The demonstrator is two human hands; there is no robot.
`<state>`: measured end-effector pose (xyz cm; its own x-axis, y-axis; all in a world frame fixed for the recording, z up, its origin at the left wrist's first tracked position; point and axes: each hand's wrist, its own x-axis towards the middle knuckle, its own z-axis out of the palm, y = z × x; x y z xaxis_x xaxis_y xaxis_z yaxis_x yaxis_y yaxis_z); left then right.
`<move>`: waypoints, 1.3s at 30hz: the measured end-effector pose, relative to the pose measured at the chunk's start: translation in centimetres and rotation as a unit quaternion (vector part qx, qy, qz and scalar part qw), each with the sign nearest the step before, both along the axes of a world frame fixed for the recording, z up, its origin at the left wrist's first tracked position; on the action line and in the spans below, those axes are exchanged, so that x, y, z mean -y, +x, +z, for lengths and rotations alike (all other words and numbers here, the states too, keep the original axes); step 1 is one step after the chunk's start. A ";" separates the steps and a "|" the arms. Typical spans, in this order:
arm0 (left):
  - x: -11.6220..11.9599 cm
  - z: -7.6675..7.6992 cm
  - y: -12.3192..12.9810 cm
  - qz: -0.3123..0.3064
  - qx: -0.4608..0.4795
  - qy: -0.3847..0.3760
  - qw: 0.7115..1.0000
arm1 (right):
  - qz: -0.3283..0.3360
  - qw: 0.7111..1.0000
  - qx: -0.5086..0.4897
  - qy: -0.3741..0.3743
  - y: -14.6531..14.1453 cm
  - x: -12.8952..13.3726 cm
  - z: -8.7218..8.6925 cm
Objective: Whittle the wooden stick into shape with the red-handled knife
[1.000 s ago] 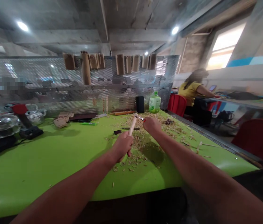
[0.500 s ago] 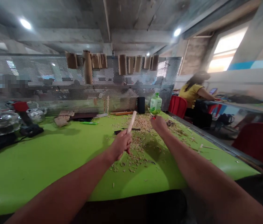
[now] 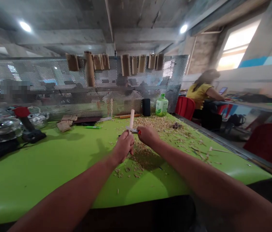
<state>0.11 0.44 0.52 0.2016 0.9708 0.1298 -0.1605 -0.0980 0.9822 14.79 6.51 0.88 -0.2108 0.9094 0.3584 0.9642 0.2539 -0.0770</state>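
The fingers of the left hand curl tightly round a pale wooden stick, clamping it upright with its upper end standing clear of the fist. The fingers of the right hand are closed together on a small knife. They hide most of its grip, leaving only a bit of red handle showing, and its pale blade lies across the stick just above the left fist.

A moment ago the hands were well apart and the stick was leaning. Now the hands have come together until they almost touch, the stick stands straighter, and the blade has been brought onto the wood.

The stick is held in the air over a bright green table, above a thick scatter of wood shavings. Farther along the table stand a green-capped plastic bottle and a black cylinder, with a green marker lying to the left. A red-and-black tool sits near the table's left end. Brown paper sleeves hang along a perforated metal screen. Off to the right and well apart, a co-worker in a yellow shirt sits at another table.
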 end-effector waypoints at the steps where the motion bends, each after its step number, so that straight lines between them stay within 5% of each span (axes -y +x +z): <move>1: 0.2 0.1 0.1 0.008 -0.009 -0.003 1.000 | -0.005 1.000 0.003 -0.003 0.1 -0.1 0.0; 14: 1.8 1.4 0.2 -0.010 -0.044 -0.048 0.998 | -0.014 0.999 -0.007 0.037 2.0 -1.7 0.7; 19: 3.0 0.6 0.4 -0.090 -0.052 -0.026 0.994 | -0.201 0.969 -0.141 -0.019 7.4 -4.1 1.7; 22: 2.6 0.2 0.6 -0.088 -0.036 -0.011 0.995 | -0.257 0.950 -0.172 -0.036 9.2 -4.8 1.9; 31: 0.3 -0.2 0.0 0.010 -0.033 -0.001 0.999 | -0.020 0.999 -0.043 0.007 0.7 -1.3 -0.2; 39: 0.7 0.3 0.2 0.001 -0.061 -0.011 0.998 | -0.022 0.999 0.006 0.025 1.2 -1.6 -0.3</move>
